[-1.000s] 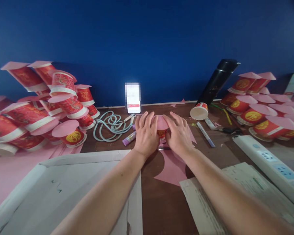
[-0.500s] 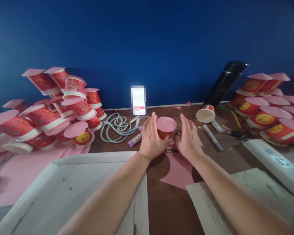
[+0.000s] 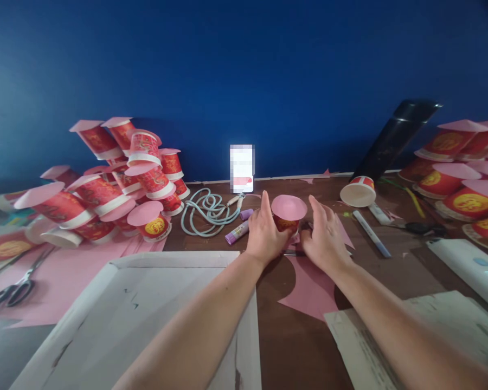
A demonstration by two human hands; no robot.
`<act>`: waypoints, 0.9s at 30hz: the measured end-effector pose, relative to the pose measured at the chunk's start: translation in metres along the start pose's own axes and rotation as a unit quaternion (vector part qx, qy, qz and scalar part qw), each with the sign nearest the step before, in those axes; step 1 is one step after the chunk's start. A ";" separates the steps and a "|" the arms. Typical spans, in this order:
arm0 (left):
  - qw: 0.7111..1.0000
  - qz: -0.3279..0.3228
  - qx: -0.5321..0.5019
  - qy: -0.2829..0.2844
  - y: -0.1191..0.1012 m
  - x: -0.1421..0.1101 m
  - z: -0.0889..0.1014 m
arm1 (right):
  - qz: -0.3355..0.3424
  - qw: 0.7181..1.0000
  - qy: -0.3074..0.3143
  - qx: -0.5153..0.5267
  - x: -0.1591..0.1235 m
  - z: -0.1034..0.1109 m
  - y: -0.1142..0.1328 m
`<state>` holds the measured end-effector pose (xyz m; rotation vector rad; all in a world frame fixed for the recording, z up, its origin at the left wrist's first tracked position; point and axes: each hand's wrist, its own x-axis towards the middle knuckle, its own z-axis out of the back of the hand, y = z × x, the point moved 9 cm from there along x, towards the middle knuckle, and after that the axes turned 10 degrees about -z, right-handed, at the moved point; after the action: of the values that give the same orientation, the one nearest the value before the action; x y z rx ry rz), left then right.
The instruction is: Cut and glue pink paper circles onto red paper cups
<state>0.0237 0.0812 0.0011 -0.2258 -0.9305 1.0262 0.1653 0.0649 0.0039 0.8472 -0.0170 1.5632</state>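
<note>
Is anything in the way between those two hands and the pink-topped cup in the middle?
Nothing clearly visible blocks either hand. The left hand is beside the pink-topped cup, its thumb in front of the cup's lower part; a gap shows between the cup and the right hand.

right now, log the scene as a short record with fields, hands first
left hand: at the red cup's left side, thumb in front; grip unclear
right hand: open, at the cup's right side
cup top: pink paper disc
far left: stacked red cups; scissors on pink paper
back: lit phone against blue wall
right: leaning black bottle
</note>
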 end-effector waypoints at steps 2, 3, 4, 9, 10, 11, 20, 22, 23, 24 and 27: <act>1.000 0.001 -0.002 -0.008 0.000 0.000 0.003 | -0.004 1.000 -0.002 -0.002 0.001 0.001 -0.001; 1.000 0.003 -0.003 -0.014 0.000 -0.001 0.006 | -0.003 1.000 -0.004 -0.002 0.001 0.002 -0.001; 1.000 0.005 -0.003 -0.022 0.000 -0.001 0.010 | -0.001 1.000 -0.006 -0.002 0.001 0.003 -0.001; 0.997 0.013 0.010 -0.072 -0.001 -0.005 0.029 | 0.007 1.000 -0.013 0.003 0.002 0.004 -0.003; 0.997 0.011 0.016 -0.080 -0.001 -0.006 0.032 | 0.012 1.000 -0.015 0.007 0.001 0.005 -0.002; 0.996 0.007 0.024 -0.085 -0.001 -0.008 0.035 | 0.017 1.000 -0.016 0.010 0.000 0.005 -0.002; 0.976 -0.103 0.142 -0.132 -0.017 -0.040 0.082 | 0.001 1.000 -0.007 0.026 -0.002 0.009 -0.007; 0.971 -0.109 0.151 -0.150 -0.015 -0.047 0.100 | 0.012 0.999 -0.009 0.032 -0.003 0.011 -0.005; 0.969 -0.099 0.156 -0.163 -0.010 -0.050 0.111 | 0.016 0.999 -0.009 0.035 -0.004 0.012 -0.004; 0.966 -0.088 0.161 -0.184 -0.005 -0.052 0.124 | 0.018 0.999 -0.007 0.036 -0.005 0.012 -0.003; 0.948 -0.048 0.177 -0.260 0.016 -0.057 0.174 | 0.016 0.999 0.001 0.043 -0.006 0.012 -0.001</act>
<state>-0.1279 0.0007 0.0663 0.4086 -1.1927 1.1642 0.1713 0.0542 0.0089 0.9176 0.0385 1.6031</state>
